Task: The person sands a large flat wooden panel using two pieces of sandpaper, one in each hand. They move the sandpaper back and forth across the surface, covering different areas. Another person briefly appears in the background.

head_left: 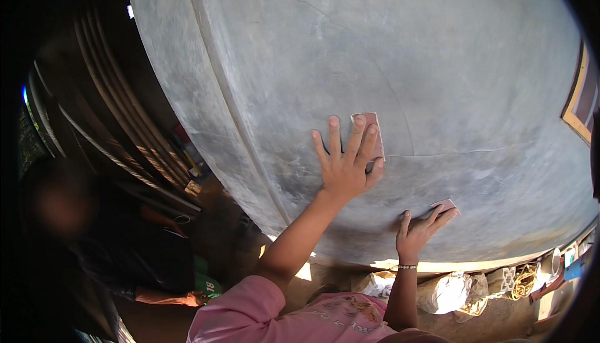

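With its fingers spread, my left hand (345, 173) presses a reddish-brown piece of sandpaper (379, 137) against the large curved grey surface (300, 68). The sandpaper lies under the fingers nearest the thumb; its right edge shows past them. Lower and to the right, my right hand (417, 233) holds a second small piece of sandpaper (447, 205) on the same surface under its stretched fingertips, the thumb pointing up and apart. A beaded bracelet (407, 267) circles the right wrist. The surface looks smooth and mottled, with thin curved lines and a raised vertical band (228, 90) on its left.
On the left stands a person in dark clothes (144, 255), a hand close to a green cloth (209, 287). Long curved poles (115, 87) rise behind. At lower right are white sacks (444, 293), a coil of yellow rope (524, 282) and a patterned block (500, 280). A wooden frame (576, 102) borders the right.
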The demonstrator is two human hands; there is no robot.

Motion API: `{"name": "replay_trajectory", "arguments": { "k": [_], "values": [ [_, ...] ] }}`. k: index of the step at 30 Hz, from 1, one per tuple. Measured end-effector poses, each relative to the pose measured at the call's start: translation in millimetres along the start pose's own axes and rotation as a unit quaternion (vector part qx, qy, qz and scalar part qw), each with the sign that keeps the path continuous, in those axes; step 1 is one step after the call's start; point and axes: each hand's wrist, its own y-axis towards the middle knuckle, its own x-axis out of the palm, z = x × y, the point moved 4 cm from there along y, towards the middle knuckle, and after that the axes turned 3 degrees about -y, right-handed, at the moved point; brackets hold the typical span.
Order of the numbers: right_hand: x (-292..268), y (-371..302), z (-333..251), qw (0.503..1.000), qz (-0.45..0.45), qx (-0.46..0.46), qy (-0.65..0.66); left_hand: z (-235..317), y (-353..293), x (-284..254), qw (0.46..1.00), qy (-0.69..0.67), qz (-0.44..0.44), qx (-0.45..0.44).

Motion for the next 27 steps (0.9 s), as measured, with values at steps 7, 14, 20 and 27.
{"name": "replay_trajectory", "arguments": {
  "k": [7, 14, 20, 27],
  "values": [
    [-1, 1, -4, 1.0, 0.007, -0.008, 0.008, 3, 1, -2, 1.0, -0.01, 0.007, -0.011],
    [3, 0, -2, 1.0, 0.009, -0.018, -0.009, 3, 4, -4, 1.0, -0.01, 0.001, -0.01],
    [5, -3, 6, 1.0, -0.001, -0.018, -0.021, -3, 17, -9, 1.0, -0.009, -0.026, -0.004],
    [8, -6, 14, 1.0, -0.006, -0.017, -0.024, -63, 143, -30, 0.998, 0.0, 0.043, -0.035]
  ]
}}
